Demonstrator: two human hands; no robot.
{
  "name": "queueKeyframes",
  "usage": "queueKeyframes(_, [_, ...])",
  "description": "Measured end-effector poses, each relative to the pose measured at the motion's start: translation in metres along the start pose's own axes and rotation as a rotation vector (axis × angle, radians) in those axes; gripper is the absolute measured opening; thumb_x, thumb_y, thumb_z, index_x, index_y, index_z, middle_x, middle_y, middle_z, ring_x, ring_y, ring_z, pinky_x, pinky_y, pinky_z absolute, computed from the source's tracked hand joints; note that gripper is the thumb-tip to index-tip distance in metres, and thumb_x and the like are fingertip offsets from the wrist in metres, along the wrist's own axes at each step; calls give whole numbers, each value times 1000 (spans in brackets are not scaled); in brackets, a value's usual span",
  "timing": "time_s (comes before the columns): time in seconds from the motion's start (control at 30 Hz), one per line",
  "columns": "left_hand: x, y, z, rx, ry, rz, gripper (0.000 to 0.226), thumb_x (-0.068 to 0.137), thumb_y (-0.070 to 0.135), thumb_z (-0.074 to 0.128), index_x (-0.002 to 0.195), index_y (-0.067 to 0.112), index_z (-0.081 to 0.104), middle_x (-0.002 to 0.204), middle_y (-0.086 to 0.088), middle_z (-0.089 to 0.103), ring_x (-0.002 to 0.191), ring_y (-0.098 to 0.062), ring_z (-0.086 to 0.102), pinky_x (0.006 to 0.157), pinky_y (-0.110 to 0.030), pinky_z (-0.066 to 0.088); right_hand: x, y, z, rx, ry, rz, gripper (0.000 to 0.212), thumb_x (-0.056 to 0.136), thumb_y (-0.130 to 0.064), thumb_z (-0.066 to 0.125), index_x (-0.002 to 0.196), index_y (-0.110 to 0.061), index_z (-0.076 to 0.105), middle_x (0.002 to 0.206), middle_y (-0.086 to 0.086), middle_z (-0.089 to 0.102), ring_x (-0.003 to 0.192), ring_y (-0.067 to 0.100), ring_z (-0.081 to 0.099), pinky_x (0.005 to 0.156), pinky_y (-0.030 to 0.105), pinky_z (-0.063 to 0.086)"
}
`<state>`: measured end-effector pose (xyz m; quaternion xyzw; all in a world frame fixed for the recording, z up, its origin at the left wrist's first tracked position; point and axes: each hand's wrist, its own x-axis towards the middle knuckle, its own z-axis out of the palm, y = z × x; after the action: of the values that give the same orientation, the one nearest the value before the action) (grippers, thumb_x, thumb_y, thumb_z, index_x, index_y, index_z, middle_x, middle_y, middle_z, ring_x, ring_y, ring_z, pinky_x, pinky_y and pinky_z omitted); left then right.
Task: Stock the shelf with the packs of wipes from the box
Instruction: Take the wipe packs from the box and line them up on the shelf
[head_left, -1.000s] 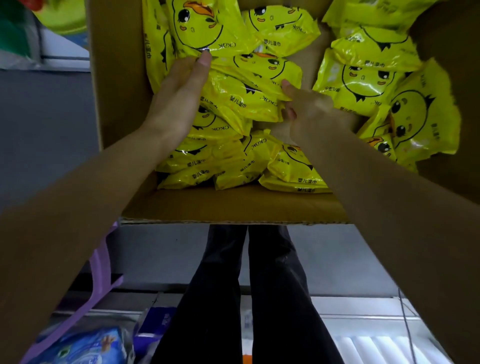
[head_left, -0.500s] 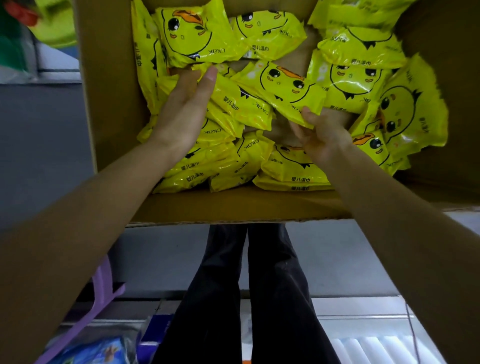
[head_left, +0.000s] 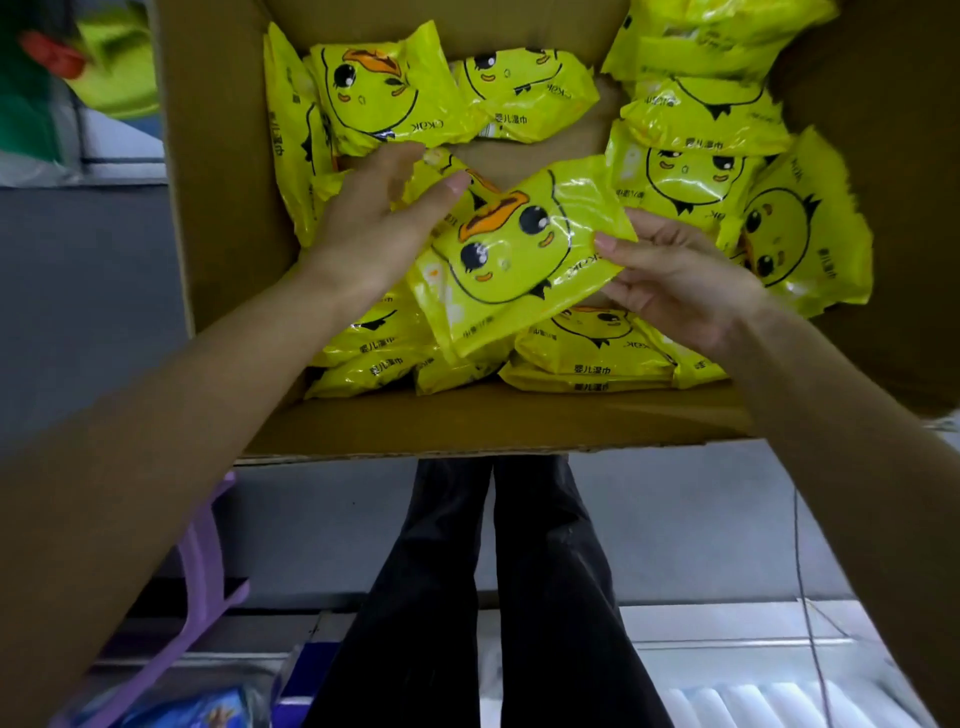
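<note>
1. The pack (head_left: 519, 254) is a glossy yellow plastic pouch. It is printed with a cartoon duck face: two black eyes, an orange beak, small orange cheeks and a black outline. Dark lettering runs along its edges.
2. It is held up over the middle of the open cardboard box (head_left: 467, 421), tilted, with its printed face turned up toward the camera. It sits above the other packs (head_left: 691, 171), which lie loose and overlapping along the box's walls.
3. The right hand (head_left: 670, 275) pinches the pack's right edge, with the thumb on top and the fingers curled beneath.
4. The left hand (head_left: 374, 228) grips the upper left end, the thumb pressed on the face and the fingers bent round behind.
5. Half a second ago this pack lay lower among the others, with only the right hand at its near edge. The left hand was then spread flat on the packs at the left; it has since crossed over to the raised pack.
</note>
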<state>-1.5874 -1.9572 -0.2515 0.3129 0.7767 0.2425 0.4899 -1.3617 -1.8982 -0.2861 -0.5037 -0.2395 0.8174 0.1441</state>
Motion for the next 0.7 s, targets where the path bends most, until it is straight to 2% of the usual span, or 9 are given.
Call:
queueKeyframes(0.07, [0,3,3,9,-40,-17,43,93,37,59,132,19,54,118,1,61,105,-4,56,77,-4,39,1,-1,8,-1,-47,0,43,79,-8,62,121,-3,60,114,10,69,102,22,68,93,36,54])
queueKeyframes(0.13, [-4,4,7,5,-88,-50,32,92,42,58,117,23,62,102,6,63,86,4,55,64,2,37,3,0,16,4,-78,2,43,78,-10,63,120,-4,61,112,9,71,101,21,68,94,37,53])
queueKeyframes(0.23, [-10,-2,8,-9,-165,-82,14,90,43,60,91,30,65,93,13,66,80,9,56,67,-4,41,7,1,30,23,-51,0,37,78,-15,64,114,-6,64,106,9,72,98,21,68,95,41,52])
queueKeyframes(0.33, [-15,-8,5,-112,-224,-184,15,86,35,68,95,23,70,91,5,72,77,-3,66,69,-19,52,11,4,44,75,37,-13,32,79,-25,64,106,-10,67,102,8,73,98,21,69,96,43,51])
queueKeyframes(0.43, [-23,-16,3,-308,-189,-284,13,81,28,74,92,23,70,89,6,75,81,-9,71,73,-31,59,16,11,58,3,35,86,70,71,-47,71,131,-15,55,120,7,68,113,23,64,101,46,47])
queueKeyframes(0.53, [-30,-23,1,-615,-32,-382,14,82,19,73,95,20,68,99,0,74,91,-17,71,75,-36,60,14,20,70,-354,-34,175,94,57,-63,81,137,-27,47,128,-4,63,117,16,60,102,43,46])
queueKeyframes(0.6, [-32,-27,-2,-770,57,-464,17,82,15,72,97,19,65,97,-2,74,90,-19,72,71,-35,60,9,25,75,-571,-60,168,82,63,-55,81,135,-28,51,127,-9,63,114,8,60,92,31,50])
queueKeyframes(0.63, [-32,-29,-4,-796,73,-491,22,82,15,73,101,18,63,96,-2,73,87,-17,72,66,-33,60,7,27,76,-589,-58,132,65,72,-43,80,129,-25,56,120,-10,67,107,5,63,83,23,52])
queueKeyframes(0.7, [-34,-31,-7,-804,34,-527,40,78,14,74,115,15,59,103,-4,71,88,-16,71,60,-28,58,2,30,79,-516,-52,54,40,79,-19,76,118,-17,65,108,-3,72,97,9,69,80,24,56])
